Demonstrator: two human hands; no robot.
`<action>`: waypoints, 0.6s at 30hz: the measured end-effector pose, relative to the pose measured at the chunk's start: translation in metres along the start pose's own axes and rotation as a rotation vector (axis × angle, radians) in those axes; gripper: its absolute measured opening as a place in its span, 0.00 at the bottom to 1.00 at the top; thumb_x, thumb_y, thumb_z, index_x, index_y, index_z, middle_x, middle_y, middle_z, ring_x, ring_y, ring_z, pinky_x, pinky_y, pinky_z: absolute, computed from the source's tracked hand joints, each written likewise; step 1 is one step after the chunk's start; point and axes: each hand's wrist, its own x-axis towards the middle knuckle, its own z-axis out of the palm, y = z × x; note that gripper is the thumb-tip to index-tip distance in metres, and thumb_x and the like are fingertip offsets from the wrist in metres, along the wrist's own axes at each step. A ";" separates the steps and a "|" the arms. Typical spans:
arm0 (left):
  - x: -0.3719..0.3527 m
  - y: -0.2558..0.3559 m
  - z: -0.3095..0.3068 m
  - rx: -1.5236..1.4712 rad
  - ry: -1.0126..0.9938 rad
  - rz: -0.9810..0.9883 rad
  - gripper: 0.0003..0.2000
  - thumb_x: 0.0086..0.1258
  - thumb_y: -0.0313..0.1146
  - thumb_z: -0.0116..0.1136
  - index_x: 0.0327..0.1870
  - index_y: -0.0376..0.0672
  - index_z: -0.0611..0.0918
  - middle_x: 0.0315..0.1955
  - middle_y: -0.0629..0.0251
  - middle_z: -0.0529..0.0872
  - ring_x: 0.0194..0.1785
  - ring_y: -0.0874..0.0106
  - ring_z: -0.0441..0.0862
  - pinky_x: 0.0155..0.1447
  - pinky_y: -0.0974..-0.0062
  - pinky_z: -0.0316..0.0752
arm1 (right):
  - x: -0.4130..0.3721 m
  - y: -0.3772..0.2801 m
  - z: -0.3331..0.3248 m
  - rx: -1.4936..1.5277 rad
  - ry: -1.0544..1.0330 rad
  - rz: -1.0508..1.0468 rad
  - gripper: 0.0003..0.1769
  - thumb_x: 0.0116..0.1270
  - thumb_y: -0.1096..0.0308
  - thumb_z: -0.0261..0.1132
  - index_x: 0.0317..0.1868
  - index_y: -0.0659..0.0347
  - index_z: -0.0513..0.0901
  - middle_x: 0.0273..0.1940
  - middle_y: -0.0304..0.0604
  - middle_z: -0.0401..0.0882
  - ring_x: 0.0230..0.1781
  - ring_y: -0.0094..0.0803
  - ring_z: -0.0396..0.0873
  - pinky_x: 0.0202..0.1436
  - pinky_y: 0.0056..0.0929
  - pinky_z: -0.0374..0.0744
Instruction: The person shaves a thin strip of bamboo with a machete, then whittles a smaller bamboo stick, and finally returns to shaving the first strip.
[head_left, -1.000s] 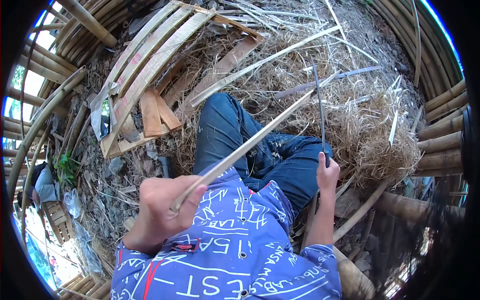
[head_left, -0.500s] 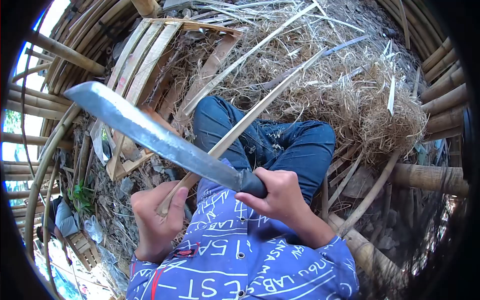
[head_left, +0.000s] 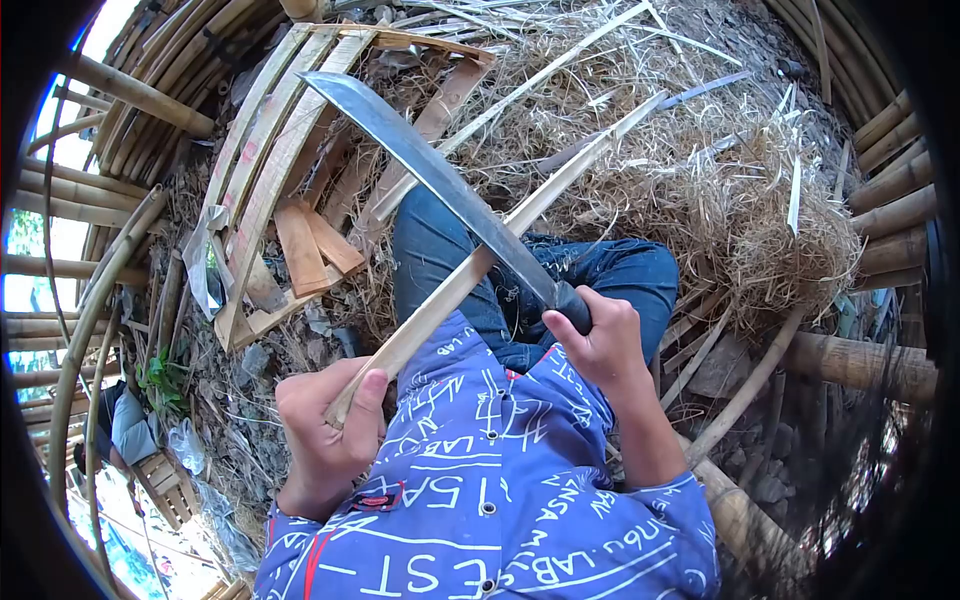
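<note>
My left hand (head_left: 328, 422) is closed around the near end of a pale bamboo strip (head_left: 425, 311), which slants up and away across my lap. The strip's far end rests over the shavings. In my right hand (head_left: 606, 342) is the dark handle of a machete (head_left: 428, 172). Its long blade points up and to the left and crosses over the strip about midway, edge apparently against it. My fingers hide most of the handle.
A heap of curled shavings (head_left: 640, 190) lies beyond my folded legs (head_left: 620, 285). At left stands a slatted wooden crate (head_left: 250, 150) with short wood pieces (head_left: 300, 250) by it. Bamboo poles (head_left: 865, 355) line both sides; another long strip (head_left: 540, 80) lies on the pile.
The machete has moved away from my body along the strip, its blade now tilted more steeply. My right hand has shifted forward and right; my left hand keeps its hold with little movement.
</note>
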 end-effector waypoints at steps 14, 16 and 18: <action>0.003 0.003 -0.002 -0.041 -0.007 -0.070 0.08 0.68 0.27 0.57 0.33 0.31 0.85 0.11 0.66 0.76 0.15 0.75 0.78 0.23 0.77 0.69 | 0.041 0.086 -0.013 -0.067 0.176 0.358 0.32 0.67 0.39 0.61 0.28 0.66 0.82 0.21 0.54 0.79 0.27 0.51 0.81 0.32 0.42 0.75; 0.007 -0.001 -0.007 0.016 -0.080 0.042 0.08 0.68 0.27 0.58 0.33 0.31 0.85 0.11 0.66 0.77 0.15 0.76 0.77 0.23 0.78 0.69 | 0.034 0.078 -0.009 0.011 0.184 0.324 0.31 0.68 0.41 0.62 0.28 0.66 0.82 0.19 0.51 0.76 0.21 0.45 0.77 0.29 0.38 0.72; 0.006 0.001 -0.003 0.018 -0.040 0.045 0.08 0.67 0.27 0.58 0.33 0.31 0.85 0.11 0.66 0.77 0.14 0.76 0.77 0.23 0.78 0.68 | 0.021 0.049 -0.006 0.094 0.147 0.281 0.29 0.66 0.43 0.64 0.28 0.66 0.82 0.18 0.50 0.76 0.21 0.45 0.78 0.28 0.38 0.72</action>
